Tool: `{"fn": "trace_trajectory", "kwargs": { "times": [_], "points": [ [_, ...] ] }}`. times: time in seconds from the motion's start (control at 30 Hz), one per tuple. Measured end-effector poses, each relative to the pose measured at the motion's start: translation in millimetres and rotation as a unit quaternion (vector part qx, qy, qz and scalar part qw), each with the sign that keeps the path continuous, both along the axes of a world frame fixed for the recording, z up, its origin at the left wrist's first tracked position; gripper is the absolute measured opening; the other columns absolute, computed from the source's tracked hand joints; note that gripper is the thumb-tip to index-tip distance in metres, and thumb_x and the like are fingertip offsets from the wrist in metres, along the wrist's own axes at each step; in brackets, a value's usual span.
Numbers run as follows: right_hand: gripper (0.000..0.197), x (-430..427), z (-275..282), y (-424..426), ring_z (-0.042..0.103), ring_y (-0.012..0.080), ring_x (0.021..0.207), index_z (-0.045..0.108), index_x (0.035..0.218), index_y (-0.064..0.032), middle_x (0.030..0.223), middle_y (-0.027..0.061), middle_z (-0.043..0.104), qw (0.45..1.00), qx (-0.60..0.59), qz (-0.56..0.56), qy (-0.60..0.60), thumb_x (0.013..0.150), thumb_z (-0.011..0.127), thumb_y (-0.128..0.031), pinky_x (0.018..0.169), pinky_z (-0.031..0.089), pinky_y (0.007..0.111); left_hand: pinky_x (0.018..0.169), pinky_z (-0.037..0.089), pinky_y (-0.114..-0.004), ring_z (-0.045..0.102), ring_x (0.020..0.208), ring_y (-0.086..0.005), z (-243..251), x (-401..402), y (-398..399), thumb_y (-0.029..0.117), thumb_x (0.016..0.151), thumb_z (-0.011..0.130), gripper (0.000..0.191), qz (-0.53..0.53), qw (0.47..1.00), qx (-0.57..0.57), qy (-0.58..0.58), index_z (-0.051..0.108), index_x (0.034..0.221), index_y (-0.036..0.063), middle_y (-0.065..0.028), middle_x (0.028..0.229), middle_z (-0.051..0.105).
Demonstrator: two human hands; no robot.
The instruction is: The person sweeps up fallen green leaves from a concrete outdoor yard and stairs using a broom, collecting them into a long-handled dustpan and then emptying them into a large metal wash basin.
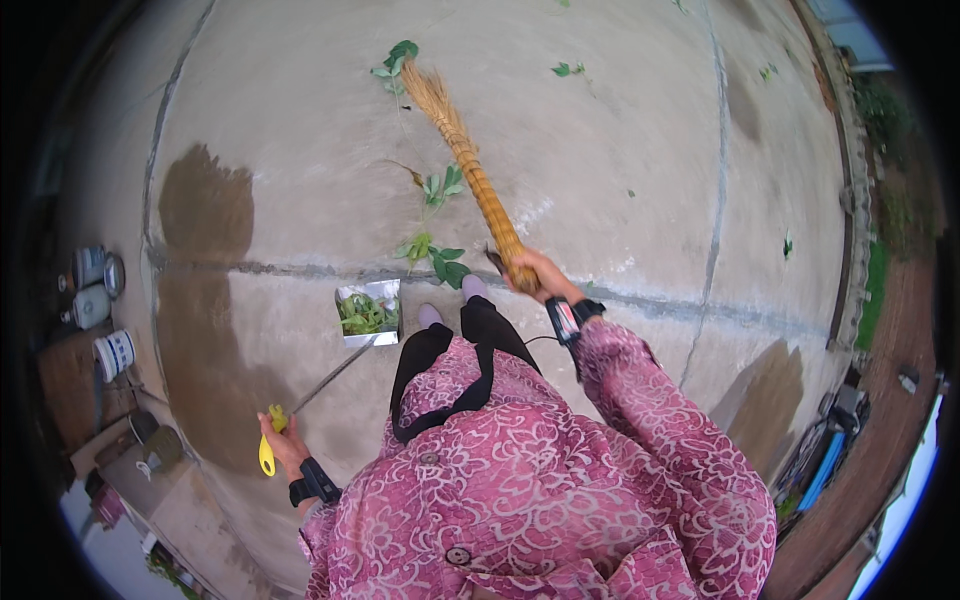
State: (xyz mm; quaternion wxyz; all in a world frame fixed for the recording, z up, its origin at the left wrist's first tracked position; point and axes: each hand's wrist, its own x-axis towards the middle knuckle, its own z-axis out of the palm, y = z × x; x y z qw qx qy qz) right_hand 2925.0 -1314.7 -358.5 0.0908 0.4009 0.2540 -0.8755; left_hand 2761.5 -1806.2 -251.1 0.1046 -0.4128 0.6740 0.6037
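Observation:
My right hand (546, 274) grips the thick bound handle of a straw broom (480, 176). The broom's bristles reach a clump of green leaves (397, 60) on the concrete floor. My left hand (286, 442) holds the yellow handle (268, 454) of a long-handled dustpan. A thin dark shaft (334, 375) runs from it to the shiny metal pan (371, 337), which rests on the floor left of my feet. Green leaves (367, 311) lie inside the pan. Between broom and pan, leafy stems (442, 187) and more leaves (448, 266) are scattered.
Small leaf sprigs (570, 69) dot the concrete floor (600, 150), which has wet patches (206, 202) and seams. Along the left edge stand several containers, including a white bucket (114, 355). At right lie a low border (851, 202) and a blue object (821, 469).

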Motion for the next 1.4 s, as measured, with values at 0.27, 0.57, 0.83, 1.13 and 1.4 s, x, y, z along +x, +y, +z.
{"fn": "trace_trajectory", "kwargs": {
  "times": [0.27,0.57,0.83,1.13,1.4],
  "points": [
    [0.025,-15.2,38.4,-12.8,0.052,0.0148,0.048,0.047,0.080,-0.0038,0.061,0.0059,0.051,0.967,0.022,0.187,-0.174,0.069,0.054,-0.025,0.041,0.044,0.025,0.090,0.029,-0.039,0.035,0.103,-0.0174,-24.2,-16.9,-26.8,0.039,0.076,0.049,0.048,-0.002,0.999,0.013,0.031,0.036,0.106,0.0038,-0.0080,0.105,0.039],
    [0.025,46.8,95.1,-82.7,0.052,0.0166,0.047,0.052,0.069,0.0057,0.058,0.0090,0.053,0.898,0.098,0.279,-0.325,0.058,0.061,-0.016,0.040,0.041,0.026,0.085,0.034,-0.034,0.040,0.095,-0.0155,-58.5,-44.9,-85.4,0.035,0.077,0.048,0.038,-0.031,0.999,0.036,0.001,0.040,0.100,0.0058,-0.0060,0.098,0.043],
    [0.029,-14.1,36.5,-75.0,0.054,0.0180,0.048,0.058,0.063,0.0021,0.055,0.0096,0.056,0.703,0.361,0.531,-0.304,0.055,0.062,-0.025,0.046,0.042,0.029,0.079,0.036,-0.031,0.042,0.090,-0.0132,-73.0,-49.7,-96.2,0.032,0.078,0.047,0.028,-0.053,0.998,0.027,-0.004,0.042,0.091,0.0080,-0.0048,0.094,0.044],
    [0.065,-137.5,25.9,-85.5,0.052,0.0203,0.050,0.027,0.115,0.0021,0.073,0.0136,0.052,0.900,0.322,0.226,-0.187,0.060,0.060,-0.010,0.043,0.044,0.030,0.082,0.035,-0.031,0.042,0.092,-0.0129,-69.4,-46.9,-120.8,0.031,0.080,0.045,0.026,-0.036,0.999,0.014,0.000,0.042,0.090,0.0079,-0.0047,0.094,0.044],
    [0.045,-118.1,27.7,-84.9,0.052,0.0217,0.051,0.041,0.100,0.0024,0.075,0.0123,0.051,0.901,0.239,0.270,-0.240,0.060,0.058,-0.008,0.042,0.046,0.031,0.084,0.034,-0.034,0.041,0.093,-0.0139,-62.7,-61.6,-118.4,0.034,0.079,0.045,0.029,-0.012,1.000,0.013,-0.004,0.041,0.091,0.0076,-0.0053,0.096,0.043]
  ]
}}
